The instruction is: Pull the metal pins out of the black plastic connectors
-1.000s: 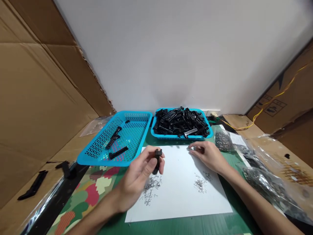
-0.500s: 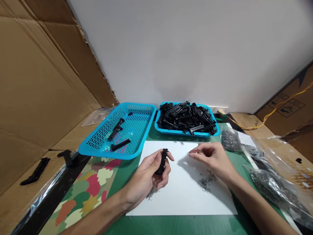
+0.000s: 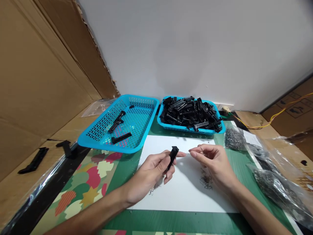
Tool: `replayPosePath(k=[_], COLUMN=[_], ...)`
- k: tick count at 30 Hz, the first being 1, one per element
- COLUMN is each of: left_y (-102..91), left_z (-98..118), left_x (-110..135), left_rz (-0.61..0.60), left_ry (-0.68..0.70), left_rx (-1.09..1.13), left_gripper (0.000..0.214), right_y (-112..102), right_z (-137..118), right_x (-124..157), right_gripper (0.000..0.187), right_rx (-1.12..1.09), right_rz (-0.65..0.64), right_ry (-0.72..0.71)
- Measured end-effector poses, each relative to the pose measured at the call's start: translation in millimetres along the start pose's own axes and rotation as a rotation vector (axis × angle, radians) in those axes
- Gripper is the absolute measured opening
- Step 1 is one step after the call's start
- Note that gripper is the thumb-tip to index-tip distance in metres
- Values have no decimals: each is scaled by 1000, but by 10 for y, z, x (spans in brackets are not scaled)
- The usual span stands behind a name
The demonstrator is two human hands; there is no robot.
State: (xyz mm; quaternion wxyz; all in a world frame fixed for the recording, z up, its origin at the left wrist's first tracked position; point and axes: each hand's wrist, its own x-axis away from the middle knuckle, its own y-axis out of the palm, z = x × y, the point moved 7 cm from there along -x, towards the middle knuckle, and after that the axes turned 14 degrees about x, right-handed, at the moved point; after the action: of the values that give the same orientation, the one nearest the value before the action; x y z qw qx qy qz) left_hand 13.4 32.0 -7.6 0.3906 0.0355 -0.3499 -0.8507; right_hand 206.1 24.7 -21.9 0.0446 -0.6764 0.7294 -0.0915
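Note:
My left hand (image 3: 154,171) is closed around a long, narrow black plastic part (image 3: 173,156), which stands tilted with its blocky end up. The left index finger stretches past it to the right. My right hand (image 3: 212,160) pinches a tiny wire piece (image 3: 188,153) between thumb and index finger, just off the left index fingertip; its exact shape is too small to tell. Below the right hand, a pile of small bent wire pieces (image 3: 206,182) lies on the white sheet (image 3: 181,199). A smaller heap of wire pieces (image 3: 151,191) shows beside my left wrist.
A blue basket (image 3: 137,148) at the left holds a few black parts. Another blue basket (image 3: 181,128) is heaped with them. Bags of small metal pieces (image 3: 234,138) lie at the right, near a yellow cable (image 3: 265,123). Two black parts (image 3: 34,161) lie far left, by cardboard (image 3: 44,65).
My left hand has turned the black part and moved slightly right, its index finger now stretched toward the right hand. The right fingertips now meet near that finger. The view has shifted slightly.

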Motion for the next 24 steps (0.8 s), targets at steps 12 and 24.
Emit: replayPosePath(k=[12, 24], left_y=[12, -99], left_z=[35, 113], left_x=[80, 23], left_rz=[-27, 131], left_ry=[36, 327], left_rx=[-387, -558], left_gripper=[42, 22], right_y=[-44, 65], right_z=[49, -268], right_x=[8, 200], right_gripper=[28, 13], right_rx=[-97, 154], right_rz=[74, 83], right_ry=[-1, -273])
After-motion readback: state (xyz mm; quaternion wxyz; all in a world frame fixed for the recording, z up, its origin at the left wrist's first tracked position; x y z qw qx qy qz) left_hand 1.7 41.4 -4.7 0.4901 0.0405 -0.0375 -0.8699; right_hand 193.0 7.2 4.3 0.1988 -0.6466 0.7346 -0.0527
